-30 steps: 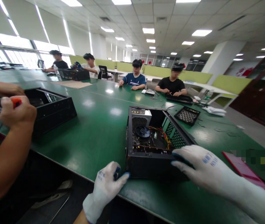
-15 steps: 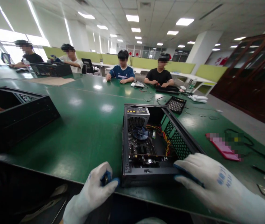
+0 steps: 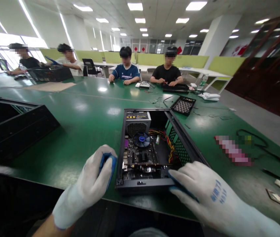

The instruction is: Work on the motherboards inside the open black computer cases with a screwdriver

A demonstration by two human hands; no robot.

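Note:
An open black computer case [image 3: 140,183] lies on the green table, with a power supply [image 3: 138,122], a round fan [image 3: 142,140], a circuit board and coloured cables inside. My right hand [image 3: 196,184], in a white glove with blue palm, grips the near right corner of the case, fingers on top and thumb on the front side. Left of the case, my left hand [image 3: 94,179] is raised in a matching glove, its fingers curled towards the thumb; whatever may be inside them is hidden.
Another black case [image 3: 19,131] stands at the left beside a person's hand. A pink object [image 3: 233,151], a black cable [image 3: 275,153] and small parts lie at the right. A black tray [image 3: 183,105] sits behind the case. Several people sit across the table [image 3: 90,112].
My left hand has risen and moved forward beside the case, its fingers now more closed. The right hand stays on the case corner. The view has shifted slightly.

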